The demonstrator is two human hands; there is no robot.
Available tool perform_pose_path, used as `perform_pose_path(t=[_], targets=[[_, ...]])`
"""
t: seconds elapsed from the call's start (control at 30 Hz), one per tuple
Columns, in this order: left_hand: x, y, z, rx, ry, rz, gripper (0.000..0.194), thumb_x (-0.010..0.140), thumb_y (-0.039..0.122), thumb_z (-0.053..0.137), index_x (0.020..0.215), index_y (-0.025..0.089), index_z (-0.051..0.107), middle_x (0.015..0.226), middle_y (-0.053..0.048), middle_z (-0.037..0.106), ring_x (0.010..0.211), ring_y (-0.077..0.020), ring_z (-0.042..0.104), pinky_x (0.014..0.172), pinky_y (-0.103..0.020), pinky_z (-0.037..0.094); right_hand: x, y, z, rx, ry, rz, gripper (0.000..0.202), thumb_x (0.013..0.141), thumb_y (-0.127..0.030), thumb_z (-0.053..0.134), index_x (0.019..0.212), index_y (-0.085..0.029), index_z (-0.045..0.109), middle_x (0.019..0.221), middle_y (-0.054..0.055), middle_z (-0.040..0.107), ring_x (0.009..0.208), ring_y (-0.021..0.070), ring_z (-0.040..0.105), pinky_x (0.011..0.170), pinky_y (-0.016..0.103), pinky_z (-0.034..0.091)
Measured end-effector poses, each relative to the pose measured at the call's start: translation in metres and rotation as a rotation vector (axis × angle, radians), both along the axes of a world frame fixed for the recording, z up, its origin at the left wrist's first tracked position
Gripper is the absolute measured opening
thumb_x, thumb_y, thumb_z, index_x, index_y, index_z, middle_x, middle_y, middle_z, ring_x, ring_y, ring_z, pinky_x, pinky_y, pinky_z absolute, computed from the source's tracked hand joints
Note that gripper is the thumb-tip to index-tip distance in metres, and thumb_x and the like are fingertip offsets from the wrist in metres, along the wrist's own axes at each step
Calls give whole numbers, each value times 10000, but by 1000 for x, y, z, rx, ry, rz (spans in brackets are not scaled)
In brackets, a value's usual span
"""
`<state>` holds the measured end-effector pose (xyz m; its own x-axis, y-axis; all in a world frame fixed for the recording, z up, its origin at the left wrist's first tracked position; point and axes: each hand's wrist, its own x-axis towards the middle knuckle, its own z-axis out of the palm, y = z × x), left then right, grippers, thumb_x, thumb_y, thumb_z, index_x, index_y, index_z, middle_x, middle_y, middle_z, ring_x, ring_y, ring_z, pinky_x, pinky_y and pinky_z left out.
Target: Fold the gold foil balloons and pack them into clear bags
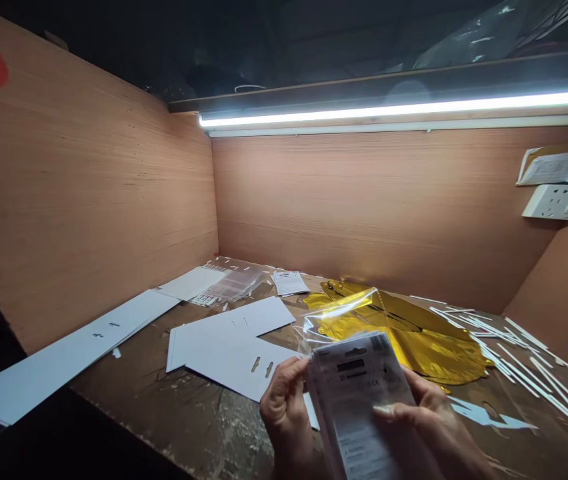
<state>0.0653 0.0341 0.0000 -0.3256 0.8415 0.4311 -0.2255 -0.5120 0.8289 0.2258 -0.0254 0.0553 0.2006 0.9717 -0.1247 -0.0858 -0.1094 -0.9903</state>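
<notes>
Between my two hands is a stack of printed cards [364, 393] with a hang slot at the top and a clear plastic bag open above it. My left hand [289, 407] grips the left edge with fingers and thumb. On the right side, my right hand [429, 420] wraps round the stack, its thumb pressed on the front face. Clear film [344, 310] stands up from the top of the stack. Just behind it lies shiny gold plastic or foil [429, 340]. White card sheets [234, 333] with slots lie left of my hands.
Long white cards [79, 350] run along the left edge of the table. Clear bags [234, 283] and a small printed stack [290, 283] lie near the back wall. Thin white strips [519, 360] are scattered at right, below a wall socket [559, 201].
</notes>
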Motion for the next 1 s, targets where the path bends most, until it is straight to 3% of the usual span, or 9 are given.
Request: perform_pose_path(t=[0.13, 0.27, 0.37, 0.5, 0.6, 0.7, 0.77, 0.87, 1.0], targets=[[6, -6, 1, 10, -19, -2, 123, 711, 208, 593, 802, 201, 676, 879, -31, 653, 832, -178, 592, 756, -274, 481, 4, -3, -8, 53, 42, -112, 408, 474, -196, 691, 875, -180, 618, 710, 38, 683, 645, 236, 610, 571, 318, 491], [18, -19, 2, -141, 5, -35, 163, 707, 303, 599, 783, 166, 643, 782, -40, 666, 731, -181, 609, 670, -244, 488, 12, -6, -23, 160, 80, -268, 391, 465, -190, 692, 847, -224, 613, 688, -4, 676, 619, 212, 600, 525, 274, 487], [25, -33, -4, -232, 82, -176, 260, 736, 397, 551, 829, 156, 584, 776, -58, 662, 742, -196, 607, 652, -241, 475, 19, -13, -36, 205, 127, -290, 384, 489, -167, 657, 863, -236, 605, 658, -12, 664, 558, 193, 586, 440, 234, 451], [16, -43, -7, -156, 307, -319, 564, 670, 508, 577, 1100, 167, 448, 886, -92, 653, 835, -232, 594, 739, -279, 446, 23, -26, -44, 244, 147, -332, 340, 484, -146, 649, 816, -213, 617, 684, 11, 669, 563, 202, 592, 453, 241, 457], [5, -31, 14, -47, 582, -406, 735, 592, 561, 613, 1171, 152, 419, 732, -57, 642, 712, -232, 596, 713, -305, 443, 17, -35, -41, 236, 169, -324, 344, 470, -134, 662, 803, -208, 620, 681, 16, 672, 585, 218, 601, 486, 264, 473], [7, -14, 44, 35, 767, -468, 576, 542, 519, 672, 987, 165, 578, 734, -56, 627, 747, -241, 578, 723, -313, 440, 9, -41, -36, 217, 209, -318, 392, 481, -146, 677, 862, -204, 611, 676, 25, 674, 588, 236, 606, 517, 307, 489], [15, -10, 55, 65, 675, -592, 493, 569, 459, 681, 962, 176, 587, 871, -66, 631, 856, -238, 561, 766, -299, 435, 6, -44, -36, 210, 227, -331, 409, 503, -161, 673, 903, -196, 597, 706, 37, 678, 600, 248, 611, 532, 334, 496], [29, -17, 51, 5, 408, -793, 423, 635, 378, 659, 996, 184, 554, 906, -46, 637, 843, -205, 574, 725, -262, 458, 8, -45, -42, 265, 137, -376, 437, 512, -209, 673, 938, -192, 582, 807, 55, 678, 699, 275, 615, 565, 347, 502], [38, -27, 34, 43, 309, -797, 324, 643, 343, 651, 917, 181, 595, 807, -24, 650, 713, -174, 583, 637, -233, 469, 18, -42, -56, 285, -188, -445, 336, 566, -357, 639, 848, -174, 627, 830, 69, 673, 831, 295, 586, 677, 369, 495]])
